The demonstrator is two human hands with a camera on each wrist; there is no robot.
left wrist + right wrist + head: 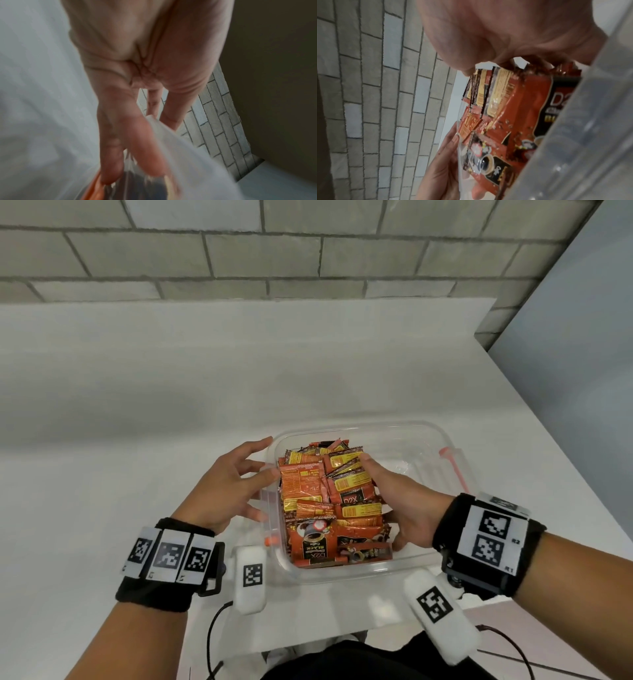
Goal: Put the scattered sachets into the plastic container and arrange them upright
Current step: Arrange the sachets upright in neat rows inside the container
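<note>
A clear plastic container (428, 429) stands on the white table near me. Several orange and red coffee sachets (308, 484) are packed on edge in its left half, with one large sachet (318, 546) leaning at the near end. My left hand (253, 474) is outside the left wall, fingers spread and straight, touching it. My right hand (380, 501) is inside, lying flat against the right side of the sachet stack, thumb by the near end. In the right wrist view the sachets (513, 108) show below my palm (505, 33). The left wrist view is blurred, showing fingers (130, 135) on the wall.
The container's right half (411, 474) holds no sachets; a pink latch (452, 463) is on its right rim. Two white marker-tagged blocks (251, 577) (438, 611) sit at the table's near edge. A brick wall (308, 251) stands behind the white table (171, 405).
</note>
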